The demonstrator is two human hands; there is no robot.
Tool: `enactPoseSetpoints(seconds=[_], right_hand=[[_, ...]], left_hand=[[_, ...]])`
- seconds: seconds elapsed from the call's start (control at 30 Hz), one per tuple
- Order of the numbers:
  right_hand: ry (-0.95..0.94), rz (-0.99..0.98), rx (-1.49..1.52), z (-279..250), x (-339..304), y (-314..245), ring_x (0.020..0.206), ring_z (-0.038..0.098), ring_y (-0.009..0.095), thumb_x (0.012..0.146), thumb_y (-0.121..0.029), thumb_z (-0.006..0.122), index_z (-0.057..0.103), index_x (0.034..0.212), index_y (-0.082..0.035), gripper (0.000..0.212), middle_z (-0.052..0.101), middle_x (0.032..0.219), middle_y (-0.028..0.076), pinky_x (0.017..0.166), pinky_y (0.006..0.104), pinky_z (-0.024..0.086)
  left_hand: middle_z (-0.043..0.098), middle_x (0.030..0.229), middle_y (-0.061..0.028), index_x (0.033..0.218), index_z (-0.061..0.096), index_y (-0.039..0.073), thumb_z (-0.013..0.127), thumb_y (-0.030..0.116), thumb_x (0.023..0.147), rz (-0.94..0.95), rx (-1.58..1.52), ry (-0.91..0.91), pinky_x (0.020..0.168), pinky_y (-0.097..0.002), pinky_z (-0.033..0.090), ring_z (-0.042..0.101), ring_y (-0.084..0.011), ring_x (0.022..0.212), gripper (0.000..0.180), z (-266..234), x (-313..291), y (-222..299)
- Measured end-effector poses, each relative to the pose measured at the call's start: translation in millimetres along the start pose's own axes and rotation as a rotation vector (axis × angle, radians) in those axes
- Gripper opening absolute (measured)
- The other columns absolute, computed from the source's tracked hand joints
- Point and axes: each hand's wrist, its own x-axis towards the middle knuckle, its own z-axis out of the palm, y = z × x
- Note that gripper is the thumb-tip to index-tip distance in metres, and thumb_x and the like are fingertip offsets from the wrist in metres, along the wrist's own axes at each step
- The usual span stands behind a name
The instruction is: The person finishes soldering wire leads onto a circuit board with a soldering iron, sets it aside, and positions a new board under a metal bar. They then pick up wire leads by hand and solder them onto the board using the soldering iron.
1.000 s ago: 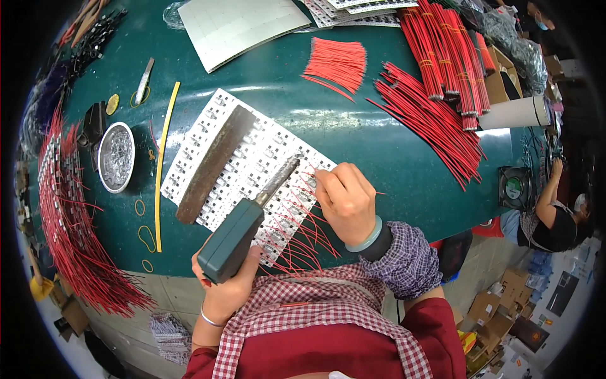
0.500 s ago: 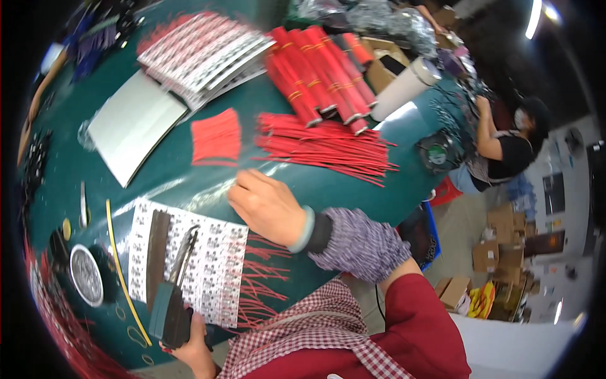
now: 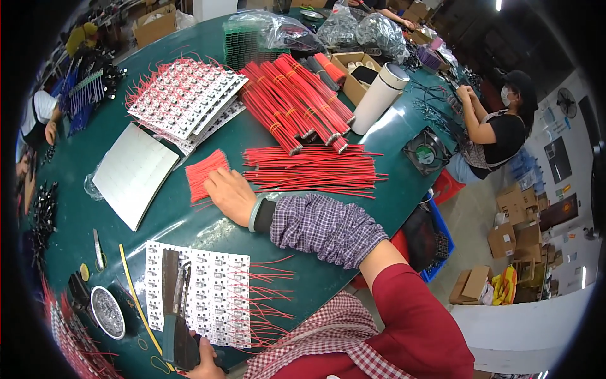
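Note:
My left hand (image 3: 206, 365), at the lower edge, is closed round the dark green handle of a soldering gun (image 3: 182, 341) with a long brown bar and a metal tip. The tool lies over a white circuit board panel (image 3: 218, 297) bearing rows of small components. Red wires (image 3: 268, 303) stick out from the panel's right edge. My right hand (image 3: 232, 197) rests on a small bunch of short red wires (image 3: 201, 174), its fingers bent and pressed together at the bunch's right side. The fingertips are partly hidden, so how many wires they pinch does not show.
Behind lie stacked wired panels (image 3: 186, 95), rubber-banded red wire bundles (image 3: 293, 101) and loose red wires (image 3: 315, 169). A white flask (image 3: 379, 98) stands beside them. A pale flat stack (image 3: 136, 174) lies left; a metal bowl (image 3: 108, 312) sits near the panel. A co-worker (image 3: 499, 129) works at right.
My right hand has moved left onto the small bunch of red wires, from just right of it. My left hand still holds the soldering gun over the panel. The whole view has shifted.

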Motion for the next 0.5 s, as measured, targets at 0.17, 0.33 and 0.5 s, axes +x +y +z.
enactPoseSetpoints(seconds=[0.17,0.33,0.5], right_hand=[[0.04,-0.035,0.001,-17.1,4.4,-17.6,0.09,0.057,0.027,0.08,-0.008,0.058,0.053,0.087,-0.007,0.008,0.055,0.088,0.01,0.075,0.0395,0.048],[-0.056,0.032,0.348,-76.1,-32.4,-27.9,0.088,0.057,0.031,0.08,0.0,0.063,0.059,0.092,-0.005,0.013,0.057,0.09,0.011,0.076,0.0399,0.049],[-0.193,0.17,0.58,-87.8,-72.3,-51.8,0.083,0.06,0.031,0.084,0.001,0.068,0.066,0.093,-0.003,0.009,0.06,0.087,0.011,0.072,0.0399,0.049]], left_hand=[[0.066,0.102,-0.0115,0.121,0.063,-0.007,0.073,-0.008,0.081,-0.016,-0.065,0.016,0.067,-0.0269,0.047,0.059,-0.0157,0.078,0.041,-7.6,5.3,-35.6],[0.069,0.092,-0.007,0.11,0.068,-0.006,0.076,-0.005,0.081,0.136,-0.093,-0.01,0.059,-0.0236,0.044,0.06,-0.011,0.069,0.03,-4.6,4.2,-48.6],[0.072,0.092,-0.0061,0.109,0.07,-0.004,0.077,-0.006,0.076,0.181,0.032,-0.152,0.057,-0.0225,0.049,0.062,-0.0095,0.066,0.034,0.5,3.3,-38.2]])
